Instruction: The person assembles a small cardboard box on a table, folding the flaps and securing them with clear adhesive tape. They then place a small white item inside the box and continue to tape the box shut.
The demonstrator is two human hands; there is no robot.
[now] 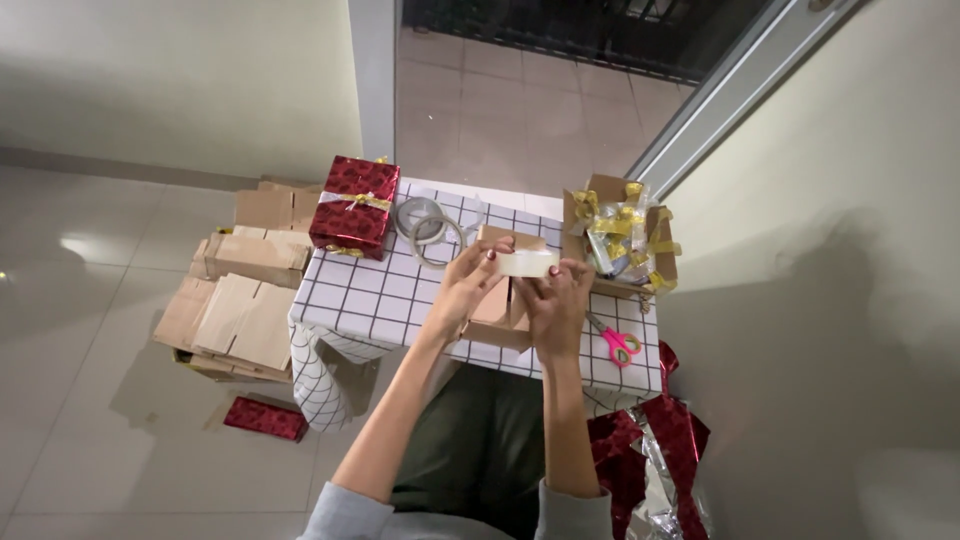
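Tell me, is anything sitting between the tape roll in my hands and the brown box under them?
Nothing visible. Both the left hand and right hand hold the tape roll just above the brown box. The scissors lie off to the right.

The middle of the checked tabletop (380,290) is taken up by an open cardboard box (502,305), above which a tape roll (527,263) is held by the left hand (468,285) and right hand (556,305). The far left corner is blocked by a red wrapped gift (354,205), the far edge by two tape rings (428,228), the far right corner by a ribbon-filled box (620,235). Free passage is left along the near left edge, while pink scissors (615,342) lie by the near right corner.
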